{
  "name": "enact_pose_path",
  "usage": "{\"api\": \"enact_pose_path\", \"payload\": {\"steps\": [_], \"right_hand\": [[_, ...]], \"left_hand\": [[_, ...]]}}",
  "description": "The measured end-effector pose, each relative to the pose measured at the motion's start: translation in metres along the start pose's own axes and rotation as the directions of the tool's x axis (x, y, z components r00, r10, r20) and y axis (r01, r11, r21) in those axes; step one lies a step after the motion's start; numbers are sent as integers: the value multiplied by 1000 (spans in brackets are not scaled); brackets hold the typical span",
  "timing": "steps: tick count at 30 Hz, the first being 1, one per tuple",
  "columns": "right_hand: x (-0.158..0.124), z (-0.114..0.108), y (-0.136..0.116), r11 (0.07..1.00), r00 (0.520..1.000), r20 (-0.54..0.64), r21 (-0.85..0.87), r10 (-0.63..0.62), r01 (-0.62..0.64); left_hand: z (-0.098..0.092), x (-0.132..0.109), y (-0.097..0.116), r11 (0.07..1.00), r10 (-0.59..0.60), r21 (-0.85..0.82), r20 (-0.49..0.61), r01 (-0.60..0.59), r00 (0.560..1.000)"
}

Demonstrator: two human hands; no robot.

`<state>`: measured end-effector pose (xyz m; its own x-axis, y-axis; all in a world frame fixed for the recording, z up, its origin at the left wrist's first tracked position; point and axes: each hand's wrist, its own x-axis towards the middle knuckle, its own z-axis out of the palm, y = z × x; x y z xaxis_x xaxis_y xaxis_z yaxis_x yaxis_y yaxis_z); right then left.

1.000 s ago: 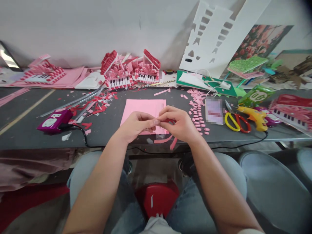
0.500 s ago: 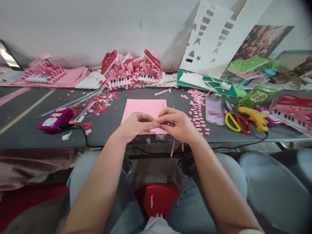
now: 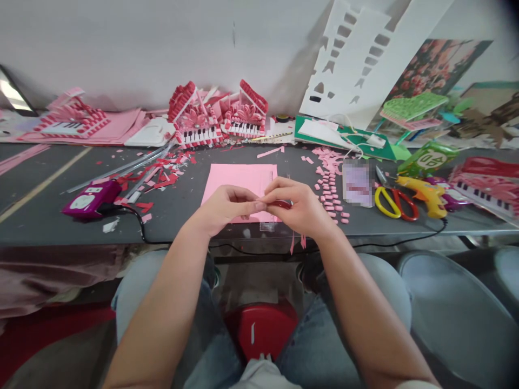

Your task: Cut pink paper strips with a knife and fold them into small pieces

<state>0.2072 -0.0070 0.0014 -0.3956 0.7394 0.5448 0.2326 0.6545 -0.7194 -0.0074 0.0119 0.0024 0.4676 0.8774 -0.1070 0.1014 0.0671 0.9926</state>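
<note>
Over the front right part of a pink sheet, my two hands meet with their fingertips together. My left hand is closed in a pinch; whatever lies between its finger and thumb is too small to make out. Curled and closed, my right hand has a glossy, curved dark red piece showing under its fingers. Narrow pink strips dangle below that hand past the table edge. A small clear piece lies beneath the hands. Several small pink rolls sit in rows to the right.
Scissors, a yellow glue gun and a blurred card lie right. At left are a purple box with a black cable and red scraps. Red and pink model pianos stand along the wall.
The pink strips below my right hand have swung and look shorter. My hands stay almost in place, with the right fingers shifting slightly.
</note>
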Motion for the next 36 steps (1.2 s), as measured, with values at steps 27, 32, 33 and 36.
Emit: {"api": "enact_pose_path", "payload": {"steps": [27, 32, 33, 36], "right_hand": [[-1, -8, -5, 999, 1000, -17, -48, -25, 24], [-1, -4, -4, 999, 999, -34, -23, -24, 23], [-1, -3, -4, 999, 999, -23, -14, -30, 30], [0, -2, -3, 999, 999, -8, -12, -43, 43]], "left_hand": [[5, 1, 0, 999, -21, -46, 8, 21, 1000], [2, 1, -2, 998, -10, -58, -4, 9, 1000], [2, 0, -2, 999, -11, -53, -2, 11, 1000], [1, 0, -2, 998, -31, -50, 11, 32, 999]]}}
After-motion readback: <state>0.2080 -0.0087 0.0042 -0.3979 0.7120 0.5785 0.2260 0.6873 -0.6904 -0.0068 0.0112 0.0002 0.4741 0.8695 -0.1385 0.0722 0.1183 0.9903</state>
